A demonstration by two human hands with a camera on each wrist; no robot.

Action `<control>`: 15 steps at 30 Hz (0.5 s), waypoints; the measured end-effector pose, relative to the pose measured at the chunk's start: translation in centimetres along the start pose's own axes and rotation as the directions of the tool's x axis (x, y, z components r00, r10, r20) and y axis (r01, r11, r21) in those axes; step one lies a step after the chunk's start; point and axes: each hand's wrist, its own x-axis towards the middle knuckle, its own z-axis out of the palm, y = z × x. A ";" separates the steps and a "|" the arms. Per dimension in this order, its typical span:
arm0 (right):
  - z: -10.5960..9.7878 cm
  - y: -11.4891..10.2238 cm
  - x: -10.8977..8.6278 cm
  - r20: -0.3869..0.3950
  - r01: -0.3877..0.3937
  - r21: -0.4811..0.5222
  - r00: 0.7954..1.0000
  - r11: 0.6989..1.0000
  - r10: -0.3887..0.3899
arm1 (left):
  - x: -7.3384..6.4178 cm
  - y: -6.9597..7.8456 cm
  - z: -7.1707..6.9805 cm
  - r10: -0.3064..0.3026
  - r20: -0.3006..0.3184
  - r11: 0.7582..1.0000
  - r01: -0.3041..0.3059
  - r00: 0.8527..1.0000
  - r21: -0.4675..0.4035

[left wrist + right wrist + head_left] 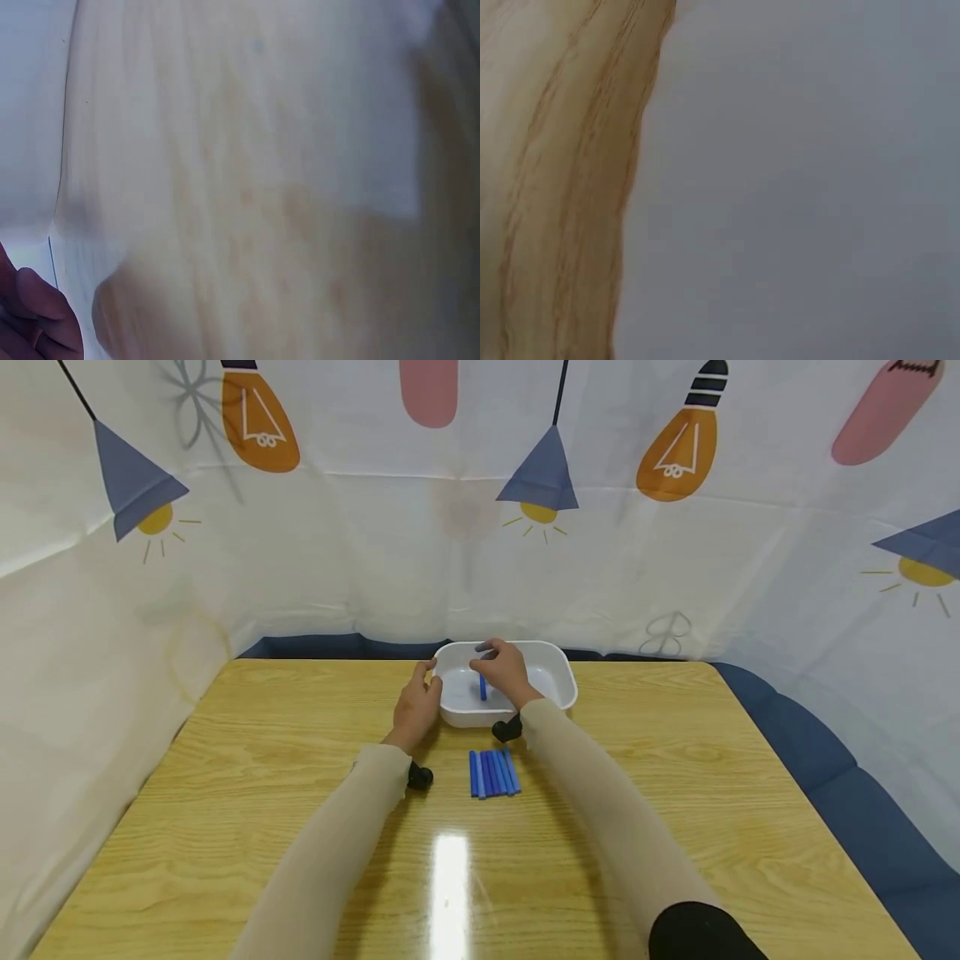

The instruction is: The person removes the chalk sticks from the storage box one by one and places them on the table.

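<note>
In the head view, a white plastic basin (pixel 498 718) stands at the far side of the table. My left hand (pixel 417 703) rests against its left end, fingertips right at the rim. Part of a hand with bent fingers (pixel 49 311) shows at the lower left corner of the left wrist view. Over the inside of the basin, my right hand (pixel 504 672) pinches a slim blue stick (pixel 483 687), which points downward. Several more blue sticks (pixel 493 774) in different shades lie side by side on the table, in front of the basin and between my forearms.
The wood-grain table (pixel 247 793) has its far edge just behind the basin. A white curtain (pixel 360 552) printed with lamps and bulbs hangs beyond it. Dark blue padding (pixel 817 760) runs along the right side. The right wrist view shows mostly a blurred pale surface (pixel 795 187).
</note>
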 end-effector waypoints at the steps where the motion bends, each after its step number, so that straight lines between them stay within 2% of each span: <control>1: 0.0 0.1 0.0 0.003 -0.011 0.008 1.000 1.000 0.011 | 0.0 0.0 0.0 0.001 -0.002 1.000 -0.001 1.000 0.002; 5: 0.1 0.3 0.1 0.023 -0.056 0.030 0.998 0.998 0.056 | -0.1 0.0 0.1 0.010 -0.012 1.000 -0.010 1.000 0.004; 15: 0.3 0.4 0.1 0.048 -0.100 -0.032 0.994 0.995 0.101 | 0.2 -0.3 0.1 0.000 -0.001 1.000 0.000 1.000 0.014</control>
